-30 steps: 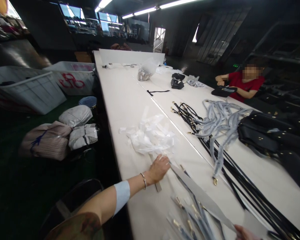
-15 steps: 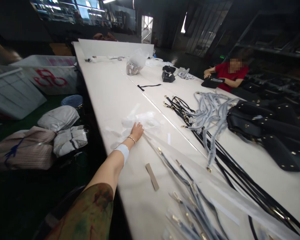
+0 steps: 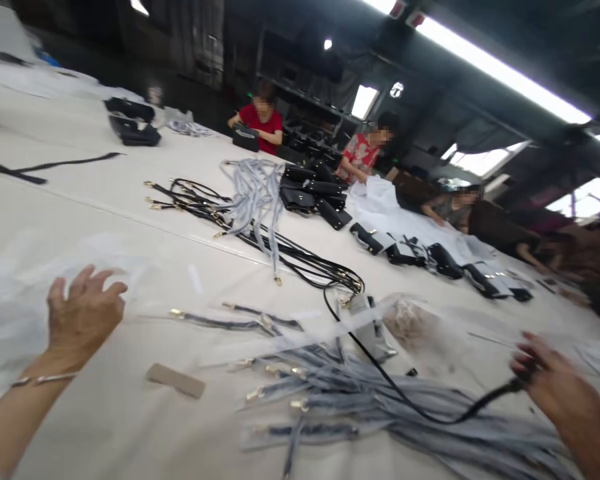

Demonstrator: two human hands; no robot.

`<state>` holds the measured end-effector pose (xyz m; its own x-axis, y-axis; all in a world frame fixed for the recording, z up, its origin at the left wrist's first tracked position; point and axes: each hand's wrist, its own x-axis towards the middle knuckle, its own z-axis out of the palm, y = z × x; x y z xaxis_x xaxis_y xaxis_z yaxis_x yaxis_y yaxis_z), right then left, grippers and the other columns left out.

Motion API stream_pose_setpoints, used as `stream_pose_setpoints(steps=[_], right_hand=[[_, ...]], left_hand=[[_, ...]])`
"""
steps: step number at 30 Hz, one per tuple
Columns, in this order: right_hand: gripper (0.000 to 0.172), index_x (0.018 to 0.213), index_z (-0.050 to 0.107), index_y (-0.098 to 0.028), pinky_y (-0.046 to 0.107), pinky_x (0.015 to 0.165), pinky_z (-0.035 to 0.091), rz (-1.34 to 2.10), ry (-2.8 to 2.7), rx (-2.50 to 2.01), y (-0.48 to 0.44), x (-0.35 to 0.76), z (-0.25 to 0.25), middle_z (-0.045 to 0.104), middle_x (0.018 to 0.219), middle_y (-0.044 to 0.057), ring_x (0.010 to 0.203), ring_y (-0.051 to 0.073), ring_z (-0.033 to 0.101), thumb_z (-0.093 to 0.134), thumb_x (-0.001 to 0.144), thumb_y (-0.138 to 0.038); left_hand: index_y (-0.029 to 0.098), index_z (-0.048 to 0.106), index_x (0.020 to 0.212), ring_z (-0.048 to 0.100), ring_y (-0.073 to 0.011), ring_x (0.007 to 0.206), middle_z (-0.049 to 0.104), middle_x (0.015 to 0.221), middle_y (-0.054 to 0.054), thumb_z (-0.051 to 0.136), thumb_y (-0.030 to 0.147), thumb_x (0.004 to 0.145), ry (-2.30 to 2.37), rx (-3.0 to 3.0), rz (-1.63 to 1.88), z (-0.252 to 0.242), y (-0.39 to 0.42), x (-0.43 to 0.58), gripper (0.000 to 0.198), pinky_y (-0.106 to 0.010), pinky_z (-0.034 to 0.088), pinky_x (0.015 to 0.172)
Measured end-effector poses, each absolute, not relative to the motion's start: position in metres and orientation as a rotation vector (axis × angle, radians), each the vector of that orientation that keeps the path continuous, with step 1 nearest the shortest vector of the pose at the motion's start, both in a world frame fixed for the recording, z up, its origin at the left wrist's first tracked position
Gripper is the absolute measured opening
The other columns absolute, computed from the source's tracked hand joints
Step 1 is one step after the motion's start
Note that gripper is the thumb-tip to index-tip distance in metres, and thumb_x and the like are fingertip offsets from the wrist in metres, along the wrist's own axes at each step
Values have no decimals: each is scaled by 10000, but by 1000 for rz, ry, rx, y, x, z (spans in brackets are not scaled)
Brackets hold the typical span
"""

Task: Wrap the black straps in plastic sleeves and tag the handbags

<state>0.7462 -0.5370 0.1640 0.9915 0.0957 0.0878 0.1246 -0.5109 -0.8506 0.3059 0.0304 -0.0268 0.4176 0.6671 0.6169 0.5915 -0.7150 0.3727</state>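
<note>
My left hand (image 3: 85,310) is over a crumpled heap of clear plastic film (image 3: 10,313) at the left, fingers bent and spread apart. My right hand (image 3: 555,380), blurred, is closed on the end of a black strap (image 3: 447,420) that loops back across the table. Under this strap lie many straps in greyish plastic wrap (image 3: 340,393) with gold-coloured clasps. Bare black straps (image 3: 300,257) run across the middle of the table. Between my hands lies a flat brown strip (image 3: 176,380).
Black bags (image 3: 313,190) and a pile of wrapped straps (image 3: 253,187) lie farther back. A clear bag with brownish contents (image 3: 410,323) stands left of my right hand. Several people sit along the far side, one in a red top (image 3: 267,123). More black bags (image 3: 445,260) line the right.
The view has swung to the right. My right hand has come into view with the black strap. My left hand stays by the plastic film, its fingers now more raised and bent.
</note>
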Motion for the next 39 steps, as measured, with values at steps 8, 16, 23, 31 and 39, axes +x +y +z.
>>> stream_pose_setpoints(steps=[8, 16, 23, 31, 39], right_hand=[[530, 951, 730, -150, 141, 333, 252, 524, -213, -1622, -464, 638, 120, 504, 664, -25, 464, 43, 356, 886, 597, -512], [241, 806, 728, -161, 243, 583, 452, 585, -866, -1642, -489, 593, 101, 592, 681, 5, 620, 138, 528, 716, 809, -401], [333, 682, 669, -156, 244, 633, 424, 393, -1013, -1502, -546, 588, 92, 626, 695, 16, 653, 143, 546, 592, 906, -390], [305, 578, 603, -182, 235, 571, 341, 339, -850, -1413, -623, 605, 72, 521, 587, -28, 575, 113, 465, 618, 855, -308], [209, 624, 695, -182, 238, 565, 354, 330, -753, -1419, -657, 619, 66, 576, 585, -11, 574, 125, 508, 648, 789, -302]], left_hand=[[251, 664, 901, 673, -180, 921, 725, 939, -22, 552, 268, 917, 305, 2103, 908, 51, -215, 443, 115, -327, 544, 860], [250, 651, 969, 618, -248, 965, 681, 1013, -68, 671, 342, 864, 369, 2244, 1098, 104, -379, 479, 142, -413, 494, 853], [256, 622, 1119, 642, -219, 1005, 681, 1081, -58, 478, 281, 974, 454, 2196, 1066, 94, -459, 496, 206, -377, 509, 866], [213, 541, 907, 629, -248, 962, 613, 1013, -73, 652, 441, 863, 508, 2356, 1378, 84, -543, 514, 257, -371, 516, 804], [185, 510, 1020, 611, -239, 909, 580, 993, -76, 700, 474, 824, 616, 2308, 1601, 82, -576, 524, 398, -355, 499, 797]])
